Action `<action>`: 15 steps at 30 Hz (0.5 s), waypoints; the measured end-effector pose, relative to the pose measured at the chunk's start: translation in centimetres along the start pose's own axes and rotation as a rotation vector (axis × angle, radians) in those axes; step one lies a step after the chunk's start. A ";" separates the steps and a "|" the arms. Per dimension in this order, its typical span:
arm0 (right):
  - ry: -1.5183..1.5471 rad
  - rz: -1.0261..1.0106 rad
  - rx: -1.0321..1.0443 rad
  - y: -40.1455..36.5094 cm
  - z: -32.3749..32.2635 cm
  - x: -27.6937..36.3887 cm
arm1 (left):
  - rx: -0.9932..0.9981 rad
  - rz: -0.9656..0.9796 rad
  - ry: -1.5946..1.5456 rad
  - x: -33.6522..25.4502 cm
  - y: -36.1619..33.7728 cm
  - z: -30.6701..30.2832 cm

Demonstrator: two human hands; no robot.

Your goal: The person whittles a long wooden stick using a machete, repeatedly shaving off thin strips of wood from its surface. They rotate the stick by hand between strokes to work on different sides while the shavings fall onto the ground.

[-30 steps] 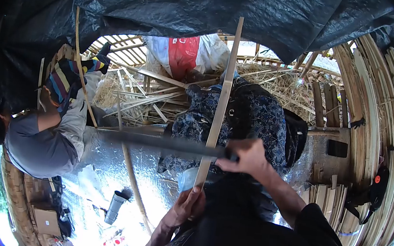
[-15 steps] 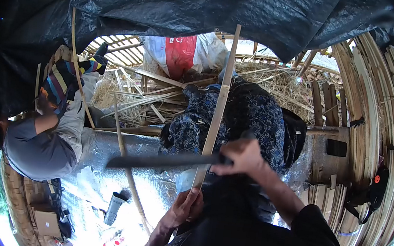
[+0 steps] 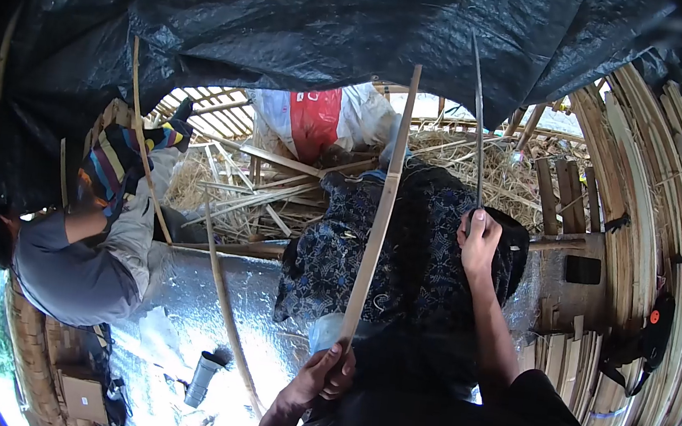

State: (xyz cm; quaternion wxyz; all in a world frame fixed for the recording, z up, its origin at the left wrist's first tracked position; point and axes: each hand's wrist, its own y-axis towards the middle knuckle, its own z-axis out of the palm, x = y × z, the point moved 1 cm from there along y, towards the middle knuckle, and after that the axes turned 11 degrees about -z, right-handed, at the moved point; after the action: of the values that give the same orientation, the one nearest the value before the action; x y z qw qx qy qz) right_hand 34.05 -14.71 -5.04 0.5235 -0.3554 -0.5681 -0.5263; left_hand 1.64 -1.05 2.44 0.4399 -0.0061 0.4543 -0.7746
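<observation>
Left hand (image 3: 325, 374) grasps slat (image 3: 379, 226) at near end; slat slants away over patterned cloth (image 3: 328, 249). Right hand (image 3: 480, 244) clasps knife (image 3: 478, 115), apart from slat. Slat likely light, stiff, splintery; safest hold, near end.

We see a smooth, matt bamboo strip (image 3: 383, 209), a machete (image 3: 480, 119) with a dull metal blade, matt batik-patterned cloth (image 3: 328, 254), a glossy, creased plastic tarpaulin (image 3: 296, 18), shiny foil-like floor sheeting (image 3: 262, 280) and rough, fibrous shavings (image 3: 522, 176).
</observation>
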 end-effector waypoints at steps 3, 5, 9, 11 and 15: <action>-0.024 0.006 0.009 0.1 0.2 -0.2 | 0.029 -0.002 -0.011 -0.4 0.2 0.0; -0.198 -0.040 0.046 0.0 0.1 -1.2 | 0.034 0.018 -0.007 -0.4 0.5 -0.1; -0.503 -0.183 0.163 -0.4 0.5 0.3 | -0.053 0.049 0.080 -0.3 0.3 0.3; -0.546 -0.206 0.247 -0.8 1.0 2.6 | -0.134 0.082 0.211 -0.4 0.2 0.6; -0.683 -0.465 0.491 -2.9 1.8 4.1 | -0.511 0.204 0.649 -0.5 0.3 1.1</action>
State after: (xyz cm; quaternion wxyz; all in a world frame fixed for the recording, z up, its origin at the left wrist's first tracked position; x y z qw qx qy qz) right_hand 30.09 -14.12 -1.50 0.2439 -0.2371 -0.8794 -0.3330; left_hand 2.63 -1.55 3.05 0.3326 0.1742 0.7451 -0.5513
